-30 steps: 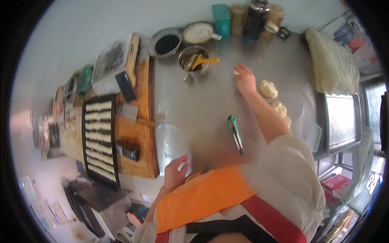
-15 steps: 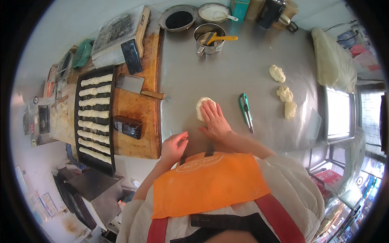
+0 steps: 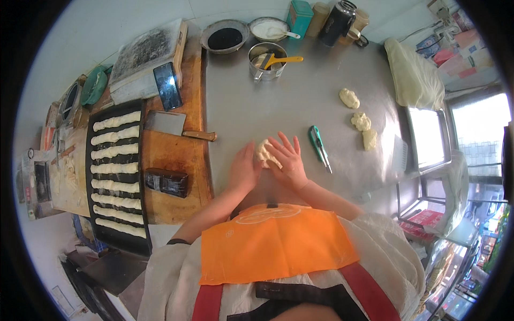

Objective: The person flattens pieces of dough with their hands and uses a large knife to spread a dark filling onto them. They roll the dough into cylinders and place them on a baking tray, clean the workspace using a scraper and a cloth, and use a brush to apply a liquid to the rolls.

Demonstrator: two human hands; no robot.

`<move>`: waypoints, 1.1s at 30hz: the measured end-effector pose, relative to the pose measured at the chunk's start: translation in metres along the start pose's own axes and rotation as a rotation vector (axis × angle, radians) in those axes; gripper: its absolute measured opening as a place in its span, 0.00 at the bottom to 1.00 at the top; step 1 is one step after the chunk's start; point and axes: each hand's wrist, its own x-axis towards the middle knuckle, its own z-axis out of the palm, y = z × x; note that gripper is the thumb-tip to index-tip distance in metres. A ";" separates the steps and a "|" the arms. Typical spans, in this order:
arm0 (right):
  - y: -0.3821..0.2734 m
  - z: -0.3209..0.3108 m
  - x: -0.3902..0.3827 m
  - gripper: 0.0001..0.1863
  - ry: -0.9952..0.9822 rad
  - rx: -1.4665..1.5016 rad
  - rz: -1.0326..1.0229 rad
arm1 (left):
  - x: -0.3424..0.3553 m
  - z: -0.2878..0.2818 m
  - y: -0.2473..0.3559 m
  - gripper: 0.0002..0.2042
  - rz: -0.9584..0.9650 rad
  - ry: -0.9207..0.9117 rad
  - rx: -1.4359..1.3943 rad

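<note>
A small pale piece of dough [image 3: 265,153] lies on the steel table in front of me, between my two hands. The side of my left hand [image 3: 246,169] presses against its left edge, fingers held together. On the other side, the thumb and fingers of my right hand [image 3: 289,165] grip the dough, with the outer fingers spread; they cover part of it. Just right of that hand rests a green utility knife [image 3: 320,149], blade end toward me. Farther right are three more dough pieces: one alone [image 3: 349,98], and two touching, a lumpy one [image 3: 361,121] and a smaller one [image 3: 370,140].
At left, a black tray [image 3: 127,244] of several dough strips overlaps a wooden board [image 3: 195,166] with a cleaver [image 3: 166,123], dark block [image 3: 166,182] and phone [image 3: 168,88]. A pot [image 3: 258,70] with a yellow-handled brush, bowls and a thermos [image 3: 337,24] line the back.
My left hand has moved up and right to the dough. My right hand no longer presses flat on it but grips its side, and the flattened dough is now bunched and smaller.
</note>
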 end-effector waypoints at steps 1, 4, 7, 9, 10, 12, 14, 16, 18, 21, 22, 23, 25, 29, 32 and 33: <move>0.004 0.000 0.004 0.31 0.025 0.170 0.162 | 0.008 0.009 0.002 0.30 0.020 0.028 0.040; 0.049 0.017 0.041 0.33 0.173 0.465 0.486 | 0.035 0.025 0.016 0.28 -0.160 -0.225 0.078; 0.098 -0.005 0.129 0.38 0.259 0.898 0.887 | 0.057 0.013 0.031 0.19 -0.227 -0.612 0.177; 0.124 -0.010 0.180 0.36 0.334 1.076 0.968 | 0.034 0.016 0.031 0.14 0.070 -0.388 0.198; 0.133 -0.012 0.205 0.33 0.364 1.131 1.016 | 0.028 0.018 0.028 0.14 0.110 -0.440 0.165; 0.159 -0.007 0.248 0.25 0.334 1.034 0.973 | 0.022 0.008 0.031 0.16 -0.014 -0.512 -0.023; 0.163 0.003 0.272 0.19 0.313 0.774 0.880 | 0.020 -0.017 0.045 0.19 -0.353 -0.528 -0.340; 0.146 0.019 0.292 0.14 0.277 0.351 0.715 | 0.010 -0.019 0.027 0.24 -0.591 -0.467 -0.653; 0.145 0.019 0.296 0.14 0.402 0.344 0.772 | 0.002 -0.017 0.000 0.29 -0.781 -0.464 -1.015; 0.133 -0.016 0.263 0.08 0.568 0.800 0.644 | -0.015 -0.030 -0.022 0.28 -0.766 -0.410 -0.983; 0.123 -0.042 0.236 0.07 0.525 0.984 0.647 | -0.018 -0.041 -0.023 0.27 -0.791 -0.343 -1.033; 0.116 -0.055 0.208 0.06 0.389 1.039 0.694 | -0.025 -0.048 -0.026 0.27 -0.861 -0.245 -1.053; 0.101 -0.051 0.143 0.05 0.089 1.120 0.767 | -0.038 -0.064 -0.042 0.27 -0.867 -0.187 -1.048; 0.055 -0.017 0.055 0.06 -0.361 1.164 0.891 | -0.038 -0.089 -0.045 0.22 -0.824 -0.239 -0.982; 0.071 -0.016 0.032 0.06 -0.013 1.119 0.904 | -0.016 -0.096 -0.024 0.22 -0.737 -0.448 -1.004; 0.077 -0.025 0.025 0.07 0.071 1.062 0.926 | -0.004 -0.093 -0.016 0.22 -0.698 -0.527 -1.017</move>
